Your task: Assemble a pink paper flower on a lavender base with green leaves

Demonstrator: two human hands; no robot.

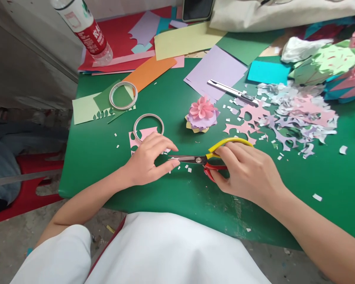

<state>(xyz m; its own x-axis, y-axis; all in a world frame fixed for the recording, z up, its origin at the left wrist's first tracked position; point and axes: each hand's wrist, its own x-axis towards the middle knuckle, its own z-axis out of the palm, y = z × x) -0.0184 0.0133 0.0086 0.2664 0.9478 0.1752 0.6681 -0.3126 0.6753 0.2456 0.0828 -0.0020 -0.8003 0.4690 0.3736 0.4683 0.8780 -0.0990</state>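
My right hand (248, 169) is closed round the scissors (198, 159), which have one yellow and one red handle. Their blades lie together and point left over the green table. My left hand (149, 159) is at the blade tips, its thumb and fingers apart on either side of them. Whether the thumb touches the metal, I cannot tell. Tiny white paper bits (189, 170) are scattered just below the blades. Partly under my left hand is a pink paper piece with cut-outs (150, 132), and a tape roll (135, 130) rests on it. Beyond the scissors stands a layered paper flower (202, 112) in pink, lilac and yellow.
A utility knife (233, 92) lies on lilac paper (214, 71). Paper scraps (298, 114) are heaped at the right, below folded paper flowers (325, 63). Another tape roll (123, 96) and a bottle (91, 37) are at the left, with coloured sheets along the back.
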